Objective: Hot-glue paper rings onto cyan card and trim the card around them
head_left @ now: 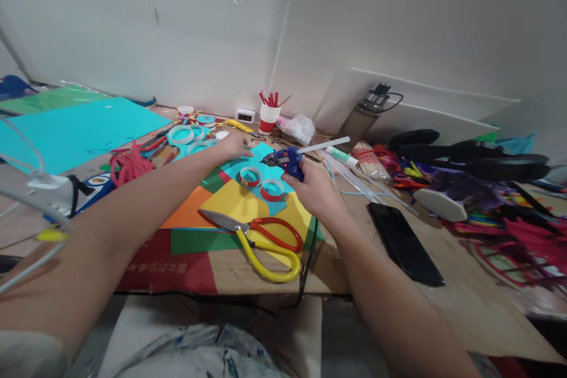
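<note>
My right hand (310, 180) is wrapped round a blue glue gun (290, 159) with a white glue stick (330, 144) out of its back; its nozzle points left. My left hand (234, 147) is over the blue paper (262, 153), its fingers bent near the nozzle; what it holds, if anything, is too small to tell. Below the hands, two red-rimmed paper rings (250, 176) rest on blue paper. Scissors (241, 227) with one red and one yellow handle lie on the yellow paper (228, 198), blades to the left.
More rings (181, 134) stand at back left. A red-and-white cup (269, 117) holds red sticks. A grey bottle (363, 112) leans by the wall. The black phone (403, 242) lies right. Craft pieces crowd the far right; a power strip (55, 189) is at left.
</note>
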The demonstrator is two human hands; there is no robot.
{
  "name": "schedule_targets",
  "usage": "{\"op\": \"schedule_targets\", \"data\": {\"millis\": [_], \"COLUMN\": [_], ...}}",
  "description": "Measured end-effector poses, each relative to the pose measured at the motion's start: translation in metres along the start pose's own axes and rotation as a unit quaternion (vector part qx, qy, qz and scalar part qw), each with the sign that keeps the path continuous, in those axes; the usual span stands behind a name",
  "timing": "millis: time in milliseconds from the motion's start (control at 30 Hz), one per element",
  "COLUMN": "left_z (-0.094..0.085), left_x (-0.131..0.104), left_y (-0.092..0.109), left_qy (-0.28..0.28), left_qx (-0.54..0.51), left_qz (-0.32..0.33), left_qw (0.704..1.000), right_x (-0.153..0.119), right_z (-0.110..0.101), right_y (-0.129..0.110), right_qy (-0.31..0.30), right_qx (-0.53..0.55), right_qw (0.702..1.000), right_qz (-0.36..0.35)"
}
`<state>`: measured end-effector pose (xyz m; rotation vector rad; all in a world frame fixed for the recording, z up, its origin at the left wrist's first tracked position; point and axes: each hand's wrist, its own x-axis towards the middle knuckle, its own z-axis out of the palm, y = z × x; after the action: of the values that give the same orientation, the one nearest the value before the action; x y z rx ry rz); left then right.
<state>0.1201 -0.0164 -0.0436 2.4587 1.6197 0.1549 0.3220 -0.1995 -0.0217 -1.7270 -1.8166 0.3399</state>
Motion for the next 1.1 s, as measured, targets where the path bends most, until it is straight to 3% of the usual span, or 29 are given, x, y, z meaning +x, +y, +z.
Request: {"op": "schedule_targets", "data": {"millis": [167, 533, 867, 1100], "left_z": [-0.004, -0.005, 0.003, 0.007], "left_x": [0.018, 0.048, 0.068, 0.077], "left_y": [0.004, 0.012, 0.013, 0.017], "left_qy": [-0.011, -0.09, -0.079, -0.089], "left_qx": [-0.012, 0.014, 0.031, 0.004], "left_qz": [0.033, 0.151, 0.183, 0.268], "left_qw": [0.999, 0.984, 0.979, 0.959], "right_x": [0.002, 0.009, 0.01, 0.011], "right_z": [-0.003, -0.001, -0.002, -0.004], "right_y": [0.002, 0.019, 0.023, 0.023], "right_qy": [-0.009, -0.036, -0.024, -0.027], "right_qx": [0.05, 0.125, 0.12, 0.113], "right_qw": [0.999, 0.992, 0.992, 0.993], "right_qz": [-0.003, -0.006, -0.007, 0.004]}}
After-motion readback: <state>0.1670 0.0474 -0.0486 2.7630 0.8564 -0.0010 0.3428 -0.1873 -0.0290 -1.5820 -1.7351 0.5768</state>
